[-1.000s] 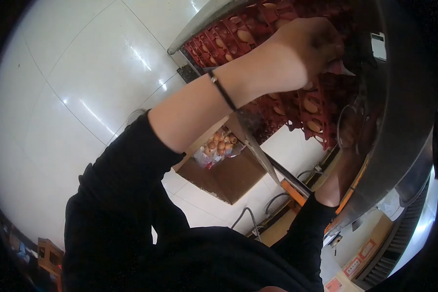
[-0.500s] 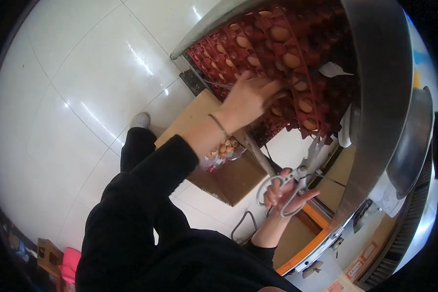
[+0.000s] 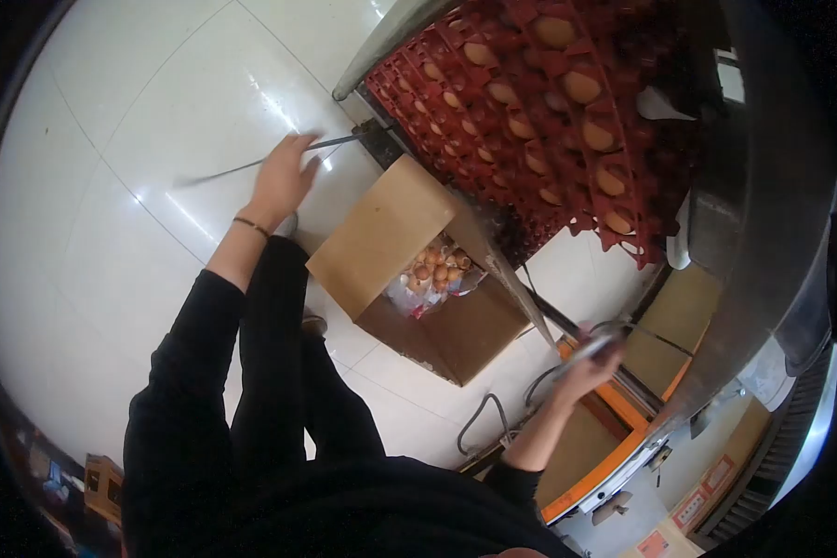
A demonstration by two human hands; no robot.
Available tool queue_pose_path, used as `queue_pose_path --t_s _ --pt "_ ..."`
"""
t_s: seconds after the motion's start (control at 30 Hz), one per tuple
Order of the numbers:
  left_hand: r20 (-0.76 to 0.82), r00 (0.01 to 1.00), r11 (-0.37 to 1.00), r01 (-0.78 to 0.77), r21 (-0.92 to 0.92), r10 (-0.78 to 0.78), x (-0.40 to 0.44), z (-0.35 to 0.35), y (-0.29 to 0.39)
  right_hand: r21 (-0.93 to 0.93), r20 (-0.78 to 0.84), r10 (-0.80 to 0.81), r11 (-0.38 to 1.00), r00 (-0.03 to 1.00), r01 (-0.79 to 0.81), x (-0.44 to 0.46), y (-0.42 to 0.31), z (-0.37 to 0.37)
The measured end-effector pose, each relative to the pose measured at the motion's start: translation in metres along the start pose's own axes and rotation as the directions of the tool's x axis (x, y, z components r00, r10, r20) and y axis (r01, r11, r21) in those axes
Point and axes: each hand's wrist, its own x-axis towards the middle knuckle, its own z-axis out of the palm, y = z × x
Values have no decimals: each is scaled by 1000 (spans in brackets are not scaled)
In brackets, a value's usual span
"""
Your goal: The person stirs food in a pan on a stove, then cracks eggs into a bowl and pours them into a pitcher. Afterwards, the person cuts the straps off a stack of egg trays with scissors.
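My left hand (image 3: 284, 181), a dark band at its wrist, is out over the tiled floor with its fingers closed around a thin grey strap (image 3: 342, 140). One end of the strap runs toward the dark bracket beside the egg trays; the other sticks out left, blurred. Low on the right, my right hand (image 3: 593, 367) grips a pair of scissors (image 3: 581, 352), smeared by motion. Stacked red egg trays (image 3: 530, 139) with brown eggs fill the upper right. Between my hands stands an open cardboard box (image 3: 391, 232) holding a clear bag of brown eggs (image 3: 434, 272).
A curved metal rim (image 3: 763, 232) borders the right side. Below it is an orange-edged frame (image 3: 614, 456) with a grey cable (image 3: 479, 414) nearby. A white scoop-like piece (image 3: 660, 105) lies by the trays. My legs (image 3: 279, 372) stand left of the box.
My left hand has moved left, away from the egg trays, with the strap now stretched out. The scissors have swung down from pointing up at the trays. The view has shifted slightly.
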Motion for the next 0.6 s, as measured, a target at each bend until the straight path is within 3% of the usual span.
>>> queue_pose_path --t_s 0.03,0.07,0.1,0.13,0.17,0.23,0.3,0.37,0.43,0.47,0.53,0.6 --pt "-92 987 983 -145 -108 136 14 -9 32 -187 -29 -109 977 994 102 24 -15 -1" --pt "-198 946 934 -295 -199 257 29 -19 66 -240 2 -104 966 995 101 61 14 -15" --pt "-312 884 889 -417 -187 349 39 -25 95 -291 37 -239 926 970 239 80 10 -12" --pt "-372 825 835 -516 -191 425 47 -32 122 -338 70 -369 865 927 370 99 6 -9" --pt "-430 759 774 -605 -188 489 52 -40 146 -371 125 -607 705 785 605 114 -34 6" --pt "-479 600 646 -758 -87 641 64 -57 178 -413 148 -548 722 823 555 145 -59 25" --pt "-687 434 550 -833 -59 583 76 -88 191 -409 156 -502 751 851 518 167 -75 38" --pt "-886 345 745 -667 2 310 80 -86 187 -373 148 -441 804 885 463 177 -78 45" --pt "-891 431 756 -629 -180 146 111 -134 181 -296 91 -392 867 915 401 169 -71 44" --pt "-840 543 791 -513 -334 -2 114 -156 191 -245 53 -363 898 930 364 160 -67 40" --pt "-515 857 698 -348 -626 -34 137 -186 202 -97 -27 -235 968 972 231 128 -54 28" --pt "-127 982 451 -177 -875 139 176 -200 210 85 -40 -15 996 999 18 79 -41 9"
